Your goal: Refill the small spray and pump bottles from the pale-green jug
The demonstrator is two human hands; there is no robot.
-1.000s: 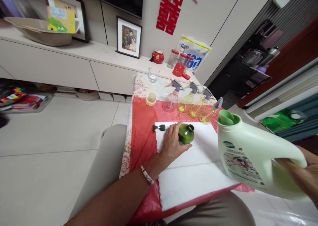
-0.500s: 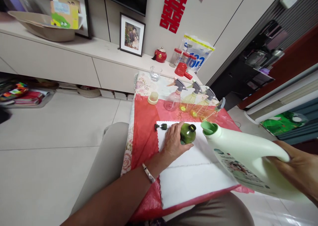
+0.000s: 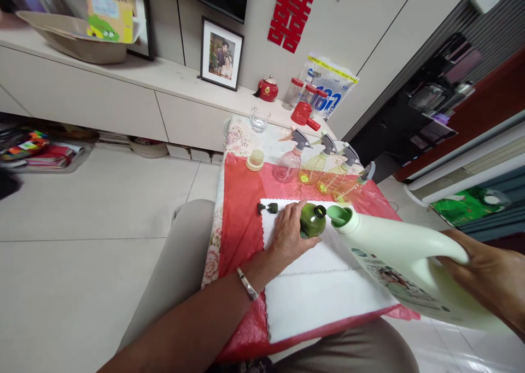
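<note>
My left hand (image 3: 289, 231) is wrapped round a small green bottle (image 3: 312, 221), whose open neck faces up and slightly right. A large pale green jug (image 3: 394, 252) is tilted on its side, its handle gripped by my right hand (image 3: 479, 263). The jug's spout is right beside the bottle's mouth; I cannot make out any liquid flowing. Left of the bottle lies a dark pump head (image 3: 268, 208) on the white cloth (image 3: 320, 296). Farther back on the red cover sits a pale yellowish cap (image 3: 255, 160).
Several spray bottles (image 3: 287, 164) with grey triggers stand in a row behind the green bottle. A clear glass pitcher (image 3: 259, 120) stands at the table's far edge. On the cabinet are a red pot (image 3: 268, 89), lidded jars and a red object (image 3: 302, 114).
The jug has moved left, bringing its spout close to the green bottle's mouth. My left hand keeps hold of the bottle. The view has shifted slightly.
</note>
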